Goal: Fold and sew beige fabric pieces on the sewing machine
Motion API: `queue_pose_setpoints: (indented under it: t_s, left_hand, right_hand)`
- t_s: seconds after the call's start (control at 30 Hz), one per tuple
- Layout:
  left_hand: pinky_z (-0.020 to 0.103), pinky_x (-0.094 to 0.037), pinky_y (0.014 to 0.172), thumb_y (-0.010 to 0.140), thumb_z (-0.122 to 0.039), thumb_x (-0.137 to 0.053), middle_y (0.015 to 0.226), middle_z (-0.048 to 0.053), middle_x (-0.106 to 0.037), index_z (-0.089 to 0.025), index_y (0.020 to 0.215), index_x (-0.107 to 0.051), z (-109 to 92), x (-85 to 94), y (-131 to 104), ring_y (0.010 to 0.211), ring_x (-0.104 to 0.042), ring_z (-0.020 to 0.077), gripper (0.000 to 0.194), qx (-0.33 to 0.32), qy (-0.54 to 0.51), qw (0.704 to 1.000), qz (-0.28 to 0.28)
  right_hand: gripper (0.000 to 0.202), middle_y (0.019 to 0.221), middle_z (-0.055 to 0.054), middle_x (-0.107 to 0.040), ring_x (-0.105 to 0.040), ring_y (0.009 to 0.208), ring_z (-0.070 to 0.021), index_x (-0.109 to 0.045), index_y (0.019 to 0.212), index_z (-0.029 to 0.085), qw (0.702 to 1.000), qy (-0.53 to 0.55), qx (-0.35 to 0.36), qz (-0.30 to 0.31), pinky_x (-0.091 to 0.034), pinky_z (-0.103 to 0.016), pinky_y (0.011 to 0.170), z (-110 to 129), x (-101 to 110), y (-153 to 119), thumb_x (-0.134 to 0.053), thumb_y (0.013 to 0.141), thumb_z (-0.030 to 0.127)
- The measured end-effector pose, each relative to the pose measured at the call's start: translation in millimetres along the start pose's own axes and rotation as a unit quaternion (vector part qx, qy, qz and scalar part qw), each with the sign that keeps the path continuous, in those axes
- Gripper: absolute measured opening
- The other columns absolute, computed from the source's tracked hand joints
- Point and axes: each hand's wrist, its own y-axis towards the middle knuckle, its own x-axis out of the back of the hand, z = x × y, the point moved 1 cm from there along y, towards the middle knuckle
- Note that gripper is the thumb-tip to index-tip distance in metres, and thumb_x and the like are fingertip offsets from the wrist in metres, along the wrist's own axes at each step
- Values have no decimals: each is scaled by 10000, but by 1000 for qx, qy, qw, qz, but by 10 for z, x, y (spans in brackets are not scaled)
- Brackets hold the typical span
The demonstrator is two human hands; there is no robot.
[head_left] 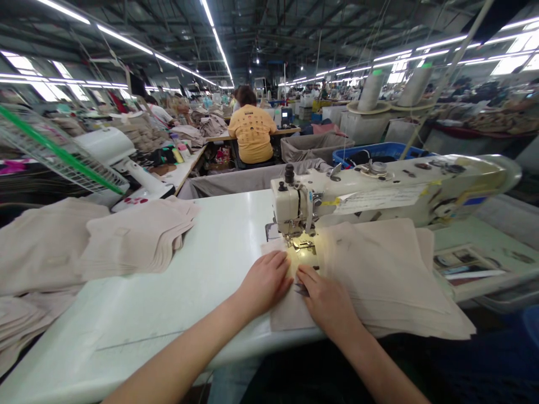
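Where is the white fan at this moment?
In the head view, the white fan stands at the left, just behind the stack of beige fabric pieces.

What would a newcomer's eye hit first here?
Likely the sewing machine, right of centre, its lamp lighting the needle area, with the left hand and right hand on beige fabric just in front. Next, the person in the yellow shirt, seated with their back turned beyond the table. Then the bright green strip crossing the wire rack at far left.

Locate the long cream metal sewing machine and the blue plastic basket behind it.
Sewing machine (283,205): head view, left end of its casing.
Blue basket (391,148): head view, its far wall.
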Motion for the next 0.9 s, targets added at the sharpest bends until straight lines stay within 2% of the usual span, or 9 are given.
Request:
queue_pose_setpoints:
  t_s: [0.07, 0.2, 0.43, 0.57, 0.7, 0.9]
  left_hand:
    - [445, -553, 991, 942, -218, -526, 1232, 151, -663, -148, 1167, -620, -69, 10, -44, 1180, -620, 299, 254, -22, -3, 1000, 12]
    - [445, -556, 998, 949, -227, -493, 1223, 149, -656, -157, 1162, -619, -110, 32, -81, 1183, -610, 295, 256, -42, -18, 999, -7]
    - [466, -560, 984, 937, -240, -506, 1173, 156, -658, -159, 1095, -628, -14, 42, -5, 1169, -615, 310, 216, -35, -19, 999, -1]
    - [454, -555, 989, 940, -235, -500, 1149, 150, -663, -162, 1060, -632, 56, 44, 58, 1160, -619, 303, 193, -34, -13, 999, -2]
    - [449, -555, 985, 941, -240, -493, 1126, 143, -663, -170, 994, -635, 124, 43, 128, 1141, -626, 294, 167, -32, -14, 999, -8]
    - [437, -550, 997, 935, -234, -498, 1130, 133, -667, -180, 1010, -636, 193, 41, 176, 1139, -631, 283, 166, -33, -19, 999, -21]
  right_hand:
    - [474, 1475, -89, -562, -706, 1048, -216, -603, 1323, 193, 1000, 2, 3, -1, -556, -315, 872, -6, -12, -21, -450, 894, 64]
    - [505, 1482, -97, -555, -704, 1063, -213, -591, 1350, 197, 1000, 12, 7, -2, -556, -318, 900, -15, -1, -12, -440, 889, 58]
    - [489, 1487, -89, -547, -702, 1065, -212, -568, 1371, 201, 1000, 12, 2, 11, -556, -311, 885, -3, 64, 105, -444, 912, 83]
    - [423, 1467, -73, -563, -709, 1016, -207, -585, 1333, 210, 1000, 6, 2, -2, -560, -307, 833, -8, 75, 200, -438, 948, 113]
    - [363, 1435, -57, -584, -687, 1066, -199, -600, 1290, 219, 1000, 14, 4, -15, -545, -289, 823, -16, 90, 295, -429, 980, 139]
    - [320, 1401, -56, -595, -673, 1088, -200, -611, 1254, 235, 1000, 10, -7, -10, -521, -279, 829, 10, 161, 361, -449, 989, 157]
